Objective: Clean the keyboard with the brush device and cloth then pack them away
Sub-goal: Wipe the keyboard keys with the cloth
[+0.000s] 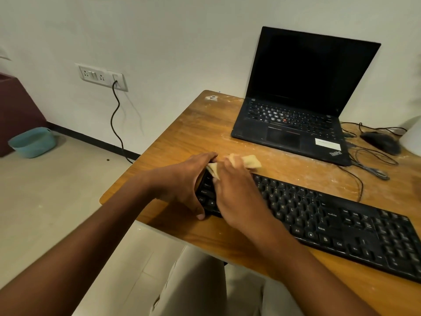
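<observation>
A long black keyboard [330, 220] lies slanted across the wooden table [205, 124]. My left hand [189, 183] grips the keyboard's left end, thumb at its front edge and fingers curled over its far corner. My right hand [237, 190] holds a pale yellow cloth [250, 161] down on the keys at the upper left of the keyboard. The cloth sticks out past my fingers on both sides. No brush device is visible.
An open black laptop [296, 106] with a dark screen stands behind the keyboard. A black mouse [380, 142] and loose cables [369, 167] lie at the right. A teal basket [33, 142] sits on the floor at the left, below a wall socket [102, 76].
</observation>
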Action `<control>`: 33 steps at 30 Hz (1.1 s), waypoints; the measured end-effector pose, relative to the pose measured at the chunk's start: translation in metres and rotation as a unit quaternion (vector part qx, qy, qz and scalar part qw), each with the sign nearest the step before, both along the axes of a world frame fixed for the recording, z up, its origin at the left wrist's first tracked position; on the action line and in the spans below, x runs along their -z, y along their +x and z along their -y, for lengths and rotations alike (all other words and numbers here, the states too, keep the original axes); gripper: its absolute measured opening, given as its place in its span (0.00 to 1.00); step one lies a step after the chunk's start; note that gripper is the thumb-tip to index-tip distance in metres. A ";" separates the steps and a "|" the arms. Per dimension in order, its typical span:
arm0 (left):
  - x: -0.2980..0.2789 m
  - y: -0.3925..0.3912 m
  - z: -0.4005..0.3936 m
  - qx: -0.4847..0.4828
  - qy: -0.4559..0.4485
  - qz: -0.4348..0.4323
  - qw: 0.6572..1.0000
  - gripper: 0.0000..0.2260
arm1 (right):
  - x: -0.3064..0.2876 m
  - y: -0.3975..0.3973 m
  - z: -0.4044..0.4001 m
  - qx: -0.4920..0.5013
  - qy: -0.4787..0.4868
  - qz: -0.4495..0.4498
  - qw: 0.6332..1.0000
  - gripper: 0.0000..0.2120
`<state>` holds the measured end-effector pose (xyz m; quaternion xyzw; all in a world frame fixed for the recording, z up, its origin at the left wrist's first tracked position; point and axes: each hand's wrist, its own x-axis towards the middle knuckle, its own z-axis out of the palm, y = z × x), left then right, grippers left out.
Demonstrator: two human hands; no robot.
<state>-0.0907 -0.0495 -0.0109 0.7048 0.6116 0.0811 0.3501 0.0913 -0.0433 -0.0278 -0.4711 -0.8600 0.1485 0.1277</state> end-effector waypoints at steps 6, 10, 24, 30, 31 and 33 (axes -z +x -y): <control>-0.002 -0.001 -0.002 0.013 -0.008 -0.007 1.000 0.68 | 0.003 0.033 0.036 -0.112 0.030 0.027 0.993 0.27; -0.003 0.000 -0.002 0.005 -0.009 -0.006 1.000 0.66 | 0.000 0.054 0.015 -0.045 0.054 0.054 0.996 0.26; -0.001 -0.002 -0.002 0.010 0.001 -0.003 1.000 0.66 | 0.003 0.060 0.017 -0.069 0.103 0.112 0.986 0.26; -0.002 -0.001 -0.002 0.017 0.000 -0.012 1.000 0.67 | 0.005 0.007 0.015 -0.063 0.046 0.063 0.995 0.27; -0.002 -0.001 -0.003 0.019 -0.001 -0.015 1.000 0.67 | 0.007 0.005 0.023 -0.089 0.043 0.062 0.993 0.28; -0.001 -0.002 -0.004 0.025 0.000 -0.018 1.000 0.68 | 0.013 0.019 0.034 -0.126 0.050 0.069 0.988 0.27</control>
